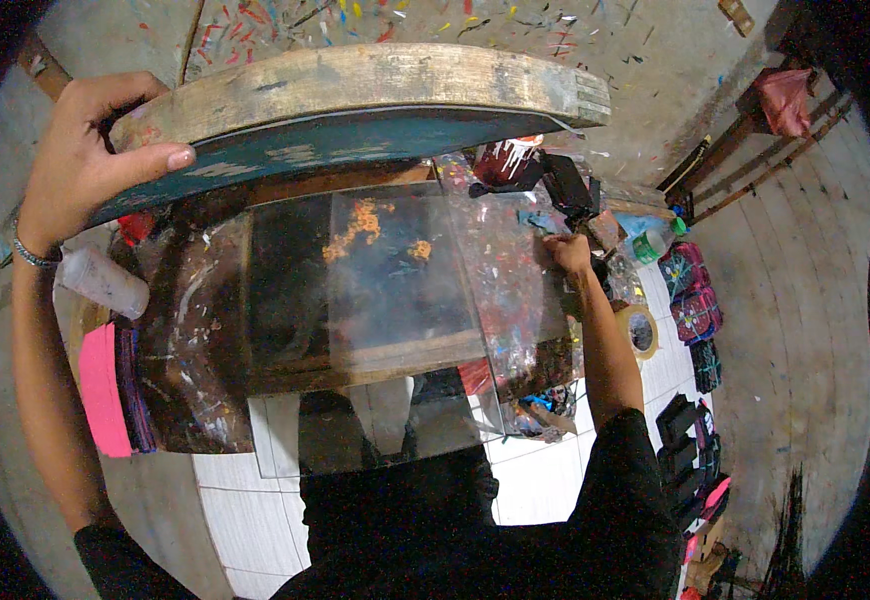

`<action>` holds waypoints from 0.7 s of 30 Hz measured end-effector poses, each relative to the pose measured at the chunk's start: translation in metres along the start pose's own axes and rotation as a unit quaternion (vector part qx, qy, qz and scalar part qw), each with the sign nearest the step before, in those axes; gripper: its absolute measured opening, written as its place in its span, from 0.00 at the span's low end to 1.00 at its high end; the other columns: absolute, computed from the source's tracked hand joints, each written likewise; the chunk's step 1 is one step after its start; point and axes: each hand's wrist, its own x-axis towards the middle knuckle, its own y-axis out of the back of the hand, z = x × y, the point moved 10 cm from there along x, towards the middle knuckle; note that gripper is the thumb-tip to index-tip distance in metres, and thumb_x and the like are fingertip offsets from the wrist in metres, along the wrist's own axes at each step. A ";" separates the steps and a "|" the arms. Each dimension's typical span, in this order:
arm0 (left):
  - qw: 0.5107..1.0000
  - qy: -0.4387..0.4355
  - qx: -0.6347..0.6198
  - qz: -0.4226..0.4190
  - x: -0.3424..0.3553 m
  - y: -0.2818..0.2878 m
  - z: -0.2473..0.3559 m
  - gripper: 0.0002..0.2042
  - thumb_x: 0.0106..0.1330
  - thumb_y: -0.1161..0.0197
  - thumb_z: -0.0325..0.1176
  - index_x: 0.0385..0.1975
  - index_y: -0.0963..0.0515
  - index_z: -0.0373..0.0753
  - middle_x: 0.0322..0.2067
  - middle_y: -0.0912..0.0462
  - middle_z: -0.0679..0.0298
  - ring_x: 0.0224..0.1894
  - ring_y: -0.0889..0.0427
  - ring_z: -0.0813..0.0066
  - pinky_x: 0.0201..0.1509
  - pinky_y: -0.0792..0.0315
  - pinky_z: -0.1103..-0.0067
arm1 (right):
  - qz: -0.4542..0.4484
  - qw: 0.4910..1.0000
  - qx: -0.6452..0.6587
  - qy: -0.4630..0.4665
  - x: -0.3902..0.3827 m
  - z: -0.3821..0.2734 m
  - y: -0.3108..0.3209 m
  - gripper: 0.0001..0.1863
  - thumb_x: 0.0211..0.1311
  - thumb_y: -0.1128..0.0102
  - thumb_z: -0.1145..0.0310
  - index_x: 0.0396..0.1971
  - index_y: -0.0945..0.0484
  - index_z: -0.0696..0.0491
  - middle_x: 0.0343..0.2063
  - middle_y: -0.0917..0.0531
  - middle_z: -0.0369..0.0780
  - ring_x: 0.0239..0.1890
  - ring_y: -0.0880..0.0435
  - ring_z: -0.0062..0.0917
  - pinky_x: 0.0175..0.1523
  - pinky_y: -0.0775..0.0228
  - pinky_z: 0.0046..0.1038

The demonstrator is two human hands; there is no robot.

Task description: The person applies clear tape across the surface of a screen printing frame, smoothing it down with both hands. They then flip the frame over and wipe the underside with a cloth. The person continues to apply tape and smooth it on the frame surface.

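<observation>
A wooden screen-printing frame with blue-green mesh is tipped up across the far side of the table. My left hand grips its left end, thumb on the near face and fingers behind. Below it, a transparent sheet with orange smears lies over the table and juts past its near edge. My right hand is closed at the right side of the paint-spattered tabletop, by a small bluish piece. Whatever its fingers pinch is too small to name. Beyond that hand stands a red-stained tub beside a black block.
A whitish bottle and a stack with a pink top sit at the left. Along the right are a tape roll, a green-capped bottle and patterned bundles. A reddish bag hangs on a wooden rack.
</observation>
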 end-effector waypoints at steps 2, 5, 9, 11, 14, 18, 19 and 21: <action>1.000 -0.001 0.009 -0.004 -0.001 0.002 0.001 0.19 0.49 0.28 0.43 0.27 0.22 0.30 0.21 0.23 0.64 0.27 0.25 0.78 0.33 0.31 0.79 | -0.004 1.000 -0.005 0.000 -0.006 -0.013 -0.003 0.10 0.56 0.31 0.65 0.28 0.13 0.57 0.18 0.19 0.33 0.21 0.26 0.15 0.27 0.36 0.23; 1.000 0.003 0.000 -0.005 -0.001 0.002 0.000 0.20 0.50 0.28 0.44 0.27 0.22 0.30 0.21 0.23 0.63 0.26 0.25 0.78 0.34 0.31 0.79 | -0.019 1.000 -0.003 -0.009 -0.010 -0.018 -0.002 0.09 0.56 0.31 0.66 0.28 0.13 0.57 0.19 0.19 0.33 0.21 0.26 0.14 0.27 0.36 0.23; 1.000 0.003 -0.002 -0.006 -0.001 0.001 0.000 0.21 0.50 0.29 0.45 0.27 0.22 0.30 0.21 0.23 0.63 0.26 0.25 0.78 0.34 0.30 0.78 | -0.029 1.000 -0.004 0.000 -0.008 -0.014 -0.006 0.08 0.57 0.33 0.69 0.29 0.14 0.59 0.21 0.17 0.34 0.24 0.23 0.15 0.30 0.32 0.22; 1.000 -0.006 0.005 -0.006 0.001 0.001 0.002 0.21 0.50 0.29 0.46 0.27 0.22 0.30 0.21 0.23 0.63 0.26 0.25 0.78 0.34 0.30 0.78 | -0.031 0.998 0.027 0.038 0.005 0.008 0.002 0.07 0.57 0.34 0.71 0.29 0.14 0.59 0.22 0.16 0.34 0.25 0.23 0.15 0.31 0.31 0.22; 0.999 -0.010 0.041 -0.002 -0.003 0.004 0.006 0.21 0.51 0.29 0.46 0.28 0.22 0.30 0.20 0.22 0.61 0.26 0.24 0.77 0.34 0.30 0.78 | -0.037 0.998 0.026 0.032 0.005 0.002 -0.016 0.06 0.58 0.36 0.73 0.29 0.14 0.59 0.24 0.16 0.35 0.26 0.22 0.16 0.33 0.30 0.22; 0.999 -0.017 0.046 0.009 0.000 0.004 0.011 0.21 0.51 0.29 0.47 0.29 0.21 0.31 0.21 0.22 0.60 0.26 0.24 0.75 0.34 0.29 0.77 | 0.008 0.999 -0.037 0.033 0.009 0.017 0.002 0.07 0.60 0.38 0.73 0.30 0.14 0.59 0.25 0.15 0.35 0.27 0.21 0.16 0.34 0.30 0.22; 0.999 -0.015 0.047 0.007 -0.001 0.005 0.011 0.21 0.51 0.29 0.47 0.29 0.21 0.31 0.21 0.21 0.60 0.25 0.24 0.74 0.34 0.29 0.77 | 0.000 0.999 -0.039 0.034 0.008 0.010 -0.006 0.07 0.60 0.39 0.73 0.30 0.14 0.59 0.25 0.15 0.35 0.26 0.22 0.16 0.34 0.30 0.21; 0.999 -0.017 0.041 0.005 -0.003 0.005 0.010 0.22 0.51 0.29 0.47 0.29 0.21 0.31 0.21 0.21 0.60 0.26 0.24 0.74 0.34 0.29 0.77 | -0.013 1.000 0.021 0.010 0.001 0.003 -0.018 0.07 0.60 0.39 0.73 0.28 0.15 0.60 0.24 0.16 0.34 0.26 0.23 0.14 0.33 0.32 0.21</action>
